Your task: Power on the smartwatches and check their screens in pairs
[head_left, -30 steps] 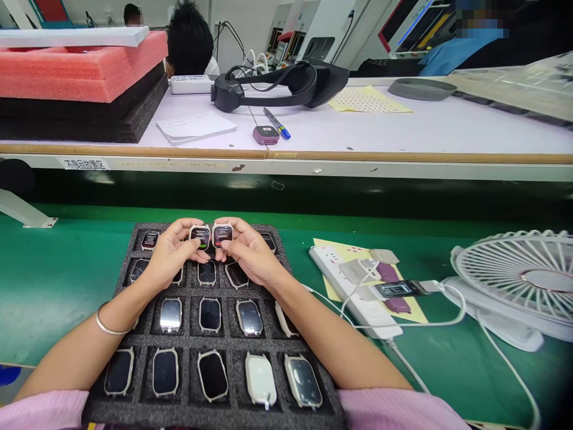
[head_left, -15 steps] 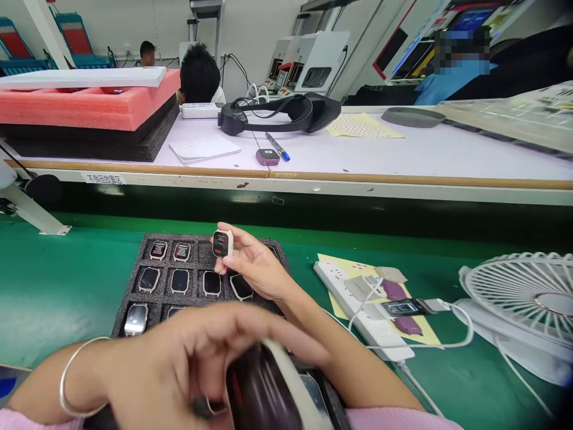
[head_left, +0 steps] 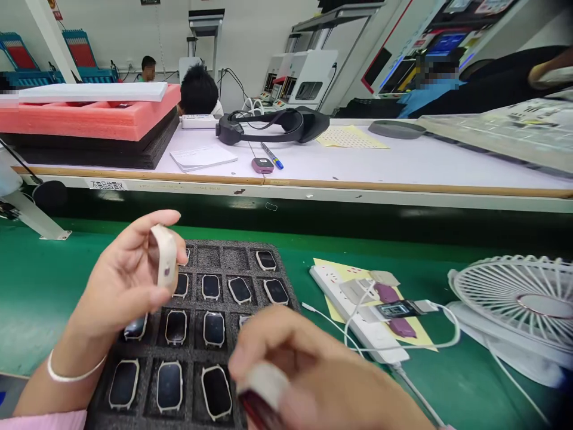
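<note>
- Left hand [head_left: 119,283]: clamped on pale watch [head_left: 167,260], side edge showing.
- Right hand [head_left: 322,370]: pinching second watch [head_left: 268,382], nearer camera, blurred.
- Status: two out of foam tray [head_left: 190,352]; seated watches [head_left: 215,329] fill slots between and below hands. Count unclear, right hand blocks some.
- Right of right hand: power strip [head_left: 380,346], fan [head_left: 519,298] on green bench [head_left: 40,286].
- Beyond both hands: white shelf [head_left: 313,170], headset [head_left: 313,124], people [head_left: 199,89].
</note>
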`<state>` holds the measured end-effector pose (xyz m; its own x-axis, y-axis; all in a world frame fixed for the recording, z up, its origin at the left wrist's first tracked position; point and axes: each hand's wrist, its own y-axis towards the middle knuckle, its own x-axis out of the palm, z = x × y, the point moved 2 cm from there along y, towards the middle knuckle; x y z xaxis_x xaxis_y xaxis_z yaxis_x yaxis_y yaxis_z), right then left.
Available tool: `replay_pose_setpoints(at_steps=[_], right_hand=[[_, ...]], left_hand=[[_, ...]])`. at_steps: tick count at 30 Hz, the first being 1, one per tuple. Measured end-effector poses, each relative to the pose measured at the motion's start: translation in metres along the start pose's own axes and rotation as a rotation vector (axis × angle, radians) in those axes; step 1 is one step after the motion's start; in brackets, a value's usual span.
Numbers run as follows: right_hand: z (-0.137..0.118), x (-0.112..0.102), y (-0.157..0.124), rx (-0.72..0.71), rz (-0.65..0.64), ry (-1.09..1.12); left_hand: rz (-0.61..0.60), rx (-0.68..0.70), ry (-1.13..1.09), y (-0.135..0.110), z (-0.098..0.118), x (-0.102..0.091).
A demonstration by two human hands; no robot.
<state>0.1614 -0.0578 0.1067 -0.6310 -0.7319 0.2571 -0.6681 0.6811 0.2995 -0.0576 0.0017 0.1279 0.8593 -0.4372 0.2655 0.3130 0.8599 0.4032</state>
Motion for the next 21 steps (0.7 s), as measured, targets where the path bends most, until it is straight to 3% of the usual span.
replay_pose_setpoints(at_steps=[1,3,6,9,13,21], right_hand=[[0.004,-0.006,0.008,-0.030,-0.020,0.035],[0.014,-0.027,0.027,-0.099,0.183,0.121],[0.038,-0.058,0.054,0.015,0.404,0.274],[0.054,-0.085,0.070,0.105,0.506,0.338],[0.055,-0.107,0.075,0.082,0.527,0.279],[0.071,-0.108,0.073,0.097,0.613,0.256]], left_hand=[[0.032,-0.006,0.006,0.006,-0.010,-0.010],[0.125,-0.031,0.011,0.017,-0.030,-0.029],[0.250,-0.119,0.009,0.026,-0.054,-0.045],[0.301,-0.183,0.069,0.030,-0.064,-0.043],[0.317,-0.186,0.151,0.033,-0.073,-0.030],[0.290,-0.190,0.333,0.028,-0.107,-0.025]])
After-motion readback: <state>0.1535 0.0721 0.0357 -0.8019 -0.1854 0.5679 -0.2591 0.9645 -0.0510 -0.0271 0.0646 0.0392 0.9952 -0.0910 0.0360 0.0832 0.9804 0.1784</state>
